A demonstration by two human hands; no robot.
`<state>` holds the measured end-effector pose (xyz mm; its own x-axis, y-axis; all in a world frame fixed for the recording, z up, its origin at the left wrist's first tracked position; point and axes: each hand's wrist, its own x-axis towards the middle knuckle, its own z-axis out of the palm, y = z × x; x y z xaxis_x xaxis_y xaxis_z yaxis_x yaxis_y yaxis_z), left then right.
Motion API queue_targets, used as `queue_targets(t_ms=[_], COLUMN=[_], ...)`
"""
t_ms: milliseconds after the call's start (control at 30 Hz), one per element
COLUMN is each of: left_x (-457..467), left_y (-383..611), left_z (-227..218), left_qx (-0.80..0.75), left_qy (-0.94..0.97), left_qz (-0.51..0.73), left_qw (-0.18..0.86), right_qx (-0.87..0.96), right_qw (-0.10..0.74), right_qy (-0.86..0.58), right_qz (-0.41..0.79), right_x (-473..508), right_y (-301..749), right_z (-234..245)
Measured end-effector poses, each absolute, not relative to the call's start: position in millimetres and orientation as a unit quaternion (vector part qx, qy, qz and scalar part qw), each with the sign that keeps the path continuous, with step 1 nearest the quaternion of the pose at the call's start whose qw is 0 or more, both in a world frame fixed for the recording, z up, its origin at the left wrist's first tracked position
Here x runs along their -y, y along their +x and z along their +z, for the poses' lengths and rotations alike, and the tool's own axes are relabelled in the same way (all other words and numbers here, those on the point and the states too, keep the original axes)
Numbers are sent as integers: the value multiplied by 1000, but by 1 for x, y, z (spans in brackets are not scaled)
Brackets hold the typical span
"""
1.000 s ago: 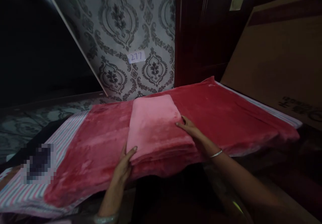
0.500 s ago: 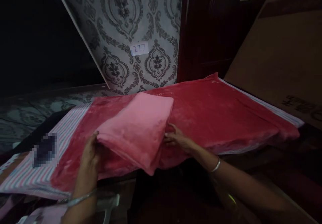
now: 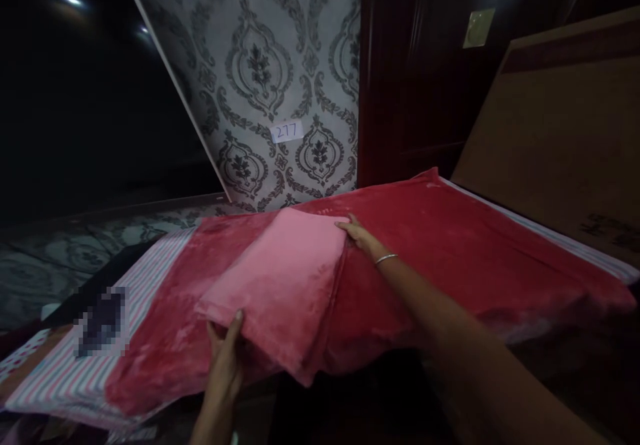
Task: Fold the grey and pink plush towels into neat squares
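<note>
A folded pink plush blanket (image 3: 280, 271) lies slantwise on a red plush cover (image 3: 440, 251). My left hand (image 3: 227, 348) grips its near left edge, thumb on top and the other fingers partly hidden underneath. At the far right corner of the blanket, my right hand (image 3: 357, 231) is closed around the edge, a silver bangle on that wrist. Beneath the red cover a striped cloth (image 3: 155, 268) shows at the left end and along the right edge.
Behind stands a patterned wall (image 3: 260, 98) with a paper label (image 3: 287, 131) reading 277. A large dark screen (image 3: 100, 98) leans in at the left. A cardboard box (image 3: 560, 138) stands at the right beside a dark red door (image 3: 415, 85). A pixelated dark item (image 3: 103, 321) lies on the stripes.
My right hand has moved from the blanket's right side up to its far corner. My left hand has shifted right along the near edge. The view has tilted up slightly.
</note>
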<state>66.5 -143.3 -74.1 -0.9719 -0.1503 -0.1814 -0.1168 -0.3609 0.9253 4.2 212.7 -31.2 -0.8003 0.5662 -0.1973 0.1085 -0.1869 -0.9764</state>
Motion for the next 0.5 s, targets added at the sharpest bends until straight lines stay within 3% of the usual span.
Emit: queue_targets(t_ms=[200, 367, 500], left_x=[139, 144, 145], left_y=[28, -9, -15], left_z=[-23, 46, 30], left_qx=[626, 653, 644], left_qy=[3, -99, -139], left_qz=[-775, -750, -751], left_qw=[85, 40, 35], right_qx=[645, 666, 711], right_qw=[268, 379, 323], right_qy=[-175, -94, -161], right_qz=[694, 635, 604], right_x=[-209, -234, -237], right_y=[-4, 66, 147], right_z=[4, 15, -32])
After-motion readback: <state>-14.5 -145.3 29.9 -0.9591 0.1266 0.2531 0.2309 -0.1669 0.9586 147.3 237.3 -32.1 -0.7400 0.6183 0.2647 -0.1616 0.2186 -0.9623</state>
